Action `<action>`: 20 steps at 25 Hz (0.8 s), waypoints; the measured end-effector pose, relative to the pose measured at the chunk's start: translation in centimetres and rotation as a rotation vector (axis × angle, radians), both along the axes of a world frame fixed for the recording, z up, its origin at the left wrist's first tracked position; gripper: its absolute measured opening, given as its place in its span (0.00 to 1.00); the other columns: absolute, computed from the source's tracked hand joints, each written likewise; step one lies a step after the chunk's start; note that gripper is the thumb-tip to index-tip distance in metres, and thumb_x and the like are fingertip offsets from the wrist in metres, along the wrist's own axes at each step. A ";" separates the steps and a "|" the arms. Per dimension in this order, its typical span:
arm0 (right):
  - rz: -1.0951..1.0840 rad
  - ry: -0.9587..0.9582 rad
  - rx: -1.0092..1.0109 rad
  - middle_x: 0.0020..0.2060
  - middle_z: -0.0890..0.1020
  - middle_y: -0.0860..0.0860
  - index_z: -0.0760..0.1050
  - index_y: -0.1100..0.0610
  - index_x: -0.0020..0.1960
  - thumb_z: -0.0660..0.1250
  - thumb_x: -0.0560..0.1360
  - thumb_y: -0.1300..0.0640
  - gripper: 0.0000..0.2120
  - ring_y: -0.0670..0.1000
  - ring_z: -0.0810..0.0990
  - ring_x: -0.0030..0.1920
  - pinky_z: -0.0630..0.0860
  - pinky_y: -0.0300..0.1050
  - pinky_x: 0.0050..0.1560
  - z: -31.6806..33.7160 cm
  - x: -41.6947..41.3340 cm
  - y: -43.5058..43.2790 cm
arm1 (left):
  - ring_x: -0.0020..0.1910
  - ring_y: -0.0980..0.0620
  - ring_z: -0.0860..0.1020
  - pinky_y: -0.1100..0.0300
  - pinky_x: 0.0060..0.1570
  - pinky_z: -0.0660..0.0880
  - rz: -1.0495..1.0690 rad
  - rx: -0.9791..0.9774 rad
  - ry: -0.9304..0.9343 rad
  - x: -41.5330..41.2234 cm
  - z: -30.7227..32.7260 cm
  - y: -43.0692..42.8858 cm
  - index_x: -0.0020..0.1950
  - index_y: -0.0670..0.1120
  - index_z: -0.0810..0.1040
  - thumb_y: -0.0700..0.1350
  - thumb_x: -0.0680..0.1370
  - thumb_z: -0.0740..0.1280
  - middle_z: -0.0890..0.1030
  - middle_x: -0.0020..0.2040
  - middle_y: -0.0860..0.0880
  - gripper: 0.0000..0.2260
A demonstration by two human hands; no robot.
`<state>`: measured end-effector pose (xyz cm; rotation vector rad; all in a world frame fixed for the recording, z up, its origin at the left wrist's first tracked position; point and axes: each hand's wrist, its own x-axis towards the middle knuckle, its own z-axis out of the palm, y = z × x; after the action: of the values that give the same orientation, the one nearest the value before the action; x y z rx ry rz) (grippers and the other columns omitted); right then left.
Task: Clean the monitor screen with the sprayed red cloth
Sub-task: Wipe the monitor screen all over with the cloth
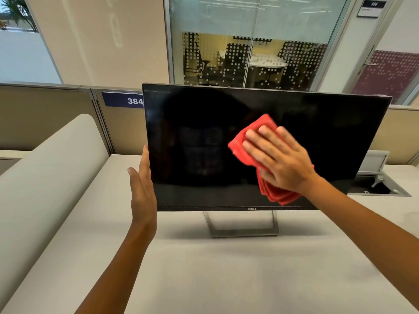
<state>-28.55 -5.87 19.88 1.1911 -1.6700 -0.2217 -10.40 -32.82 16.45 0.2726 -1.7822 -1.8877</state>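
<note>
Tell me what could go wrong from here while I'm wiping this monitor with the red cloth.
1. The right hand presses the red cloth flat on the monitor, which stands on a thin open-frame stand; hard pushing could tip or slide it.
2. The left hand only rests open against the left edge, so bracing may be weak.
3. Loose cloth folds hang below the palm and might smear cleaned areas.

Monitor screen (204, 141), center frame: glossy black, smooth, faint reflections. Red cloth (251, 141) on it: soft folded fabric, fuzzy matt, layered edges lower down. Monitor stand (243, 232): brushed grey metal, dull sheen. Desk (226, 268), lower frame: matt off-white, smooth. Partition (40, 118), left: beige, matt, looks fabric-covered. Glass wall (249, 41), top: frosted with 1 dotted band.
</note>
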 end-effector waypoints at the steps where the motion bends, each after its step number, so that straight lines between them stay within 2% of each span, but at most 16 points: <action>1: -0.021 -0.013 -0.090 0.79 0.58 0.53 0.58 0.53 0.78 0.58 0.79 0.51 0.29 0.56 0.57 0.78 0.49 0.56 0.79 1.3 -0.4 0.3 | 0.77 0.60 0.51 0.54 0.76 0.46 0.003 -0.007 -0.002 0.0 0.0 0.0 0.77 0.58 0.47 0.63 0.78 0.42 0.51 0.78 0.62 0.27; 4: -0.110 -0.067 -0.346 0.79 0.56 0.56 0.55 0.53 0.79 0.59 0.80 0.50 0.30 0.57 0.53 0.79 0.48 0.58 0.79 4.3 -1.6 0.9 | 0.76 0.61 0.52 0.55 0.77 0.46 0.003 0.009 0.027 0.0 -0.2 0.0 0.77 0.58 0.48 0.63 0.77 0.42 0.52 0.78 0.63 0.28; 7: -0.115 -0.186 -0.605 0.78 0.56 0.59 0.53 0.52 0.79 0.59 0.80 0.48 0.30 0.59 0.50 0.79 0.47 0.60 0.79 4.2 -1.4 -0.2 | 0.76 0.64 0.52 0.57 0.76 0.46 0.009 -0.009 0.020 0.0 -0.4 -0.1 0.77 0.59 0.49 0.68 0.75 0.43 0.53 0.77 0.64 0.32; 9: -0.039 -0.200 -0.510 0.78 0.56 0.58 0.55 0.52 0.79 0.61 0.79 0.48 0.31 0.61 0.51 0.79 0.48 0.62 0.78 1.5 -0.5 -1.1 | 0.75 0.65 0.52 0.58 0.76 0.46 0.022 -0.007 0.022 -0.1 -0.5 0.0 0.77 0.58 0.49 0.67 0.76 0.43 0.52 0.77 0.64 0.31; 11: 0.039 -0.169 -0.179 0.79 0.55 0.55 0.55 0.50 0.79 0.60 0.79 0.47 0.31 0.60 0.52 0.79 0.48 0.61 0.78 -2.8 0.5 -0.5 | 0.74 0.67 0.54 0.60 0.76 0.47 0.030 0.022 0.046 -0.1 -0.5 0.3 0.77 0.58 0.50 0.62 0.79 0.41 0.54 0.77 0.63 0.27; 13: 0.039 -0.120 0.138 0.79 0.53 0.54 0.52 0.49 0.80 0.57 0.81 0.46 0.30 0.58 0.49 0.80 0.45 0.59 0.79 -6.2 1.0 1.5 | 0.74 0.67 0.54 0.63 0.74 0.49 0.053 0.033 0.054 -0.1 -0.5 0.4 0.77 0.58 0.52 0.64 0.77 0.43 0.55 0.77 0.64 0.28; 15: 0.030 -0.091 0.278 0.79 0.51 0.54 0.48 0.50 0.80 0.55 0.81 0.45 0.31 0.58 0.47 0.80 0.43 0.57 0.80 -7.8 0.5 3.9 | 0.75 0.64 0.52 0.63 0.73 0.49 0.041 0.009 0.036 -0.1 -0.2 0.4 0.77 0.59 0.50 0.68 0.73 0.45 0.53 0.77 0.63 0.33; 17: -0.009 -0.090 0.285 0.80 0.51 0.54 0.49 0.51 0.80 0.54 0.81 0.45 0.31 0.58 0.48 0.80 0.44 0.57 0.80 -7.8 -0.2 6.0 | 0.76 0.62 0.51 0.62 0.72 0.48 0.031 0.005 0.031 -0.1 -0.1 0.3 0.77 0.59 0.49 0.69 0.71 0.45 0.52 0.78 0.62 0.35; 20: -0.024 -0.105 0.051 0.79 0.54 0.55 0.54 0.53 0.79 0.56 0.81 0.48 0.28 0.59 0.54 0.79 0.49 0.58 0.79 -5.7 -1.3 8.3 | 0.76 0.62 0.52 0.63 0.72 0.49 0.034 0.019 0.041 -0.2 -0.3 0.3 0.77 0.59 0.49 0.67 0.73 0.44 0.53 0.77 0.63 0.32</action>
<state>-29.85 2.47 14.14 1.2394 -1.7797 -0.2215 -10.64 -32.53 16.18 0.2676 -1.7231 -1.8748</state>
